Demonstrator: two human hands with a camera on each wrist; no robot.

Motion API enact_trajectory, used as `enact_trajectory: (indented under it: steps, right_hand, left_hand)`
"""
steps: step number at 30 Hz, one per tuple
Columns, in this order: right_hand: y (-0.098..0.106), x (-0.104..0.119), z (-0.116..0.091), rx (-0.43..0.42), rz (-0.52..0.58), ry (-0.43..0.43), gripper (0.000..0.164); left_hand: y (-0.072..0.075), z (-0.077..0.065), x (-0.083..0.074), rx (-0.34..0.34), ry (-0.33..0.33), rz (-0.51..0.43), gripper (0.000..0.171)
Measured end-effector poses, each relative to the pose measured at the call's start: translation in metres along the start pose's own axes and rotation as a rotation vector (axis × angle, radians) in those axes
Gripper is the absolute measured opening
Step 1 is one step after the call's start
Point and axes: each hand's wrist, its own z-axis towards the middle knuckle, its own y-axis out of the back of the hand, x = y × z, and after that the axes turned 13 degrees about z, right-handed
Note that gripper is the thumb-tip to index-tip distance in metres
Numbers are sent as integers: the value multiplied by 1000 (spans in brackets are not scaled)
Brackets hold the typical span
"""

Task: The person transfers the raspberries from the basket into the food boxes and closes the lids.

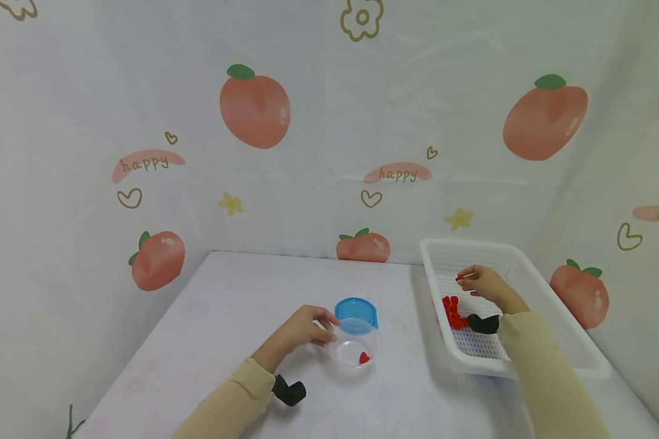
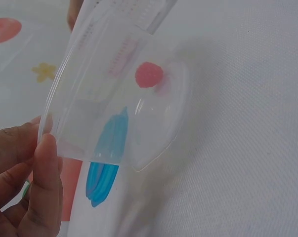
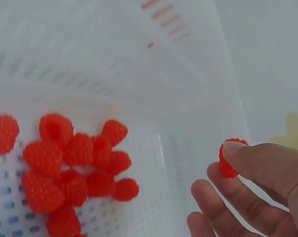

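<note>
My left hand point(image 1: 304, 327) pinches the rim of a clear plastic cup point(image 2: 84, 118) between thumb and fingers. One red raspberry point(image 2: 149, 75) lies at the cup's bottom. Behind the cup, a blue lid point(image 1: 356, 311) lies on the table, partly seen through the clear wall. Over the white basket point(image 1: 554, 305), my right hand point(image 1: 486, 284) holds a single raspberry point(image 3: 230, 159) between thumb and index finger, the other fingers loosely bent. Several more raspberries point(image 3: 72, 153) sit clustered on the slotted basket floor, below and beside that hand.
The white table point(image 1: 241, 280) has the basket on its right side and the cup near its middle. A printed cloth point(image 1: 318, 122) with peaches hangs behind and at the sides. Black wrist mounts point(image 1: 290, 391) show at both sleeves, the right one inside the basket's outline.
</note>
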Motion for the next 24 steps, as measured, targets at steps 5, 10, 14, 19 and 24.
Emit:
enact_trajectory:
  steps: [5,10,14,19,24]
  right_hand:
    - [-10,12,0,-45,-21,60,34]
    - [-21,25,2,-113,-25,113,34]
    - [-28,35,1,-159,-2,158,34]
    - [-38,47,-1,-206,31,199,35]
    - [-50,63,-4,-228,65,207,37]
  left_hand:
    - [0,0,1,-3,3,2,26]
    - [-1,1,1,-6,6,2,26]
    - [-1,0,1,-7,3,-4,26]
    - [-1,0,0,-6,-1,-4,25]
    - [-1,0,1,-8,1,-6,24]
